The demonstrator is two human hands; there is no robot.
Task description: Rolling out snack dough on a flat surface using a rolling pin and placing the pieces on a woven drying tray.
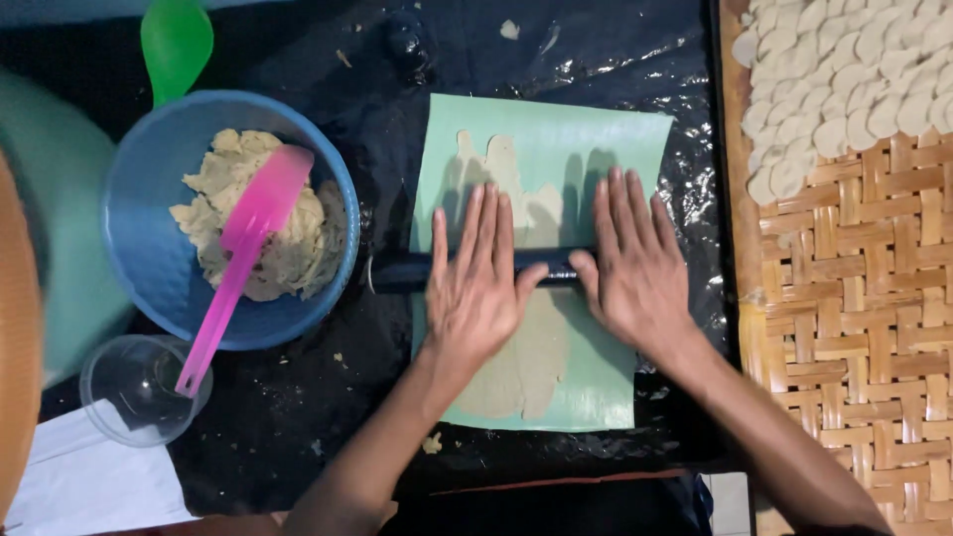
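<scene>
Head view: both hands press flat, fingers spread, on dark roller over dough.

Green sheet — beige dough (black roller)

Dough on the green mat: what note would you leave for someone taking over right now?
Left hand and right hand: both flat, palms down on the dark roller.
The roller lies across the dough sheet on the green mat.
Done: dough partly flattened; cut rounds lie on the woven tray.
Left: more dough in the blue bowl, with the pink spatula.
</scene>
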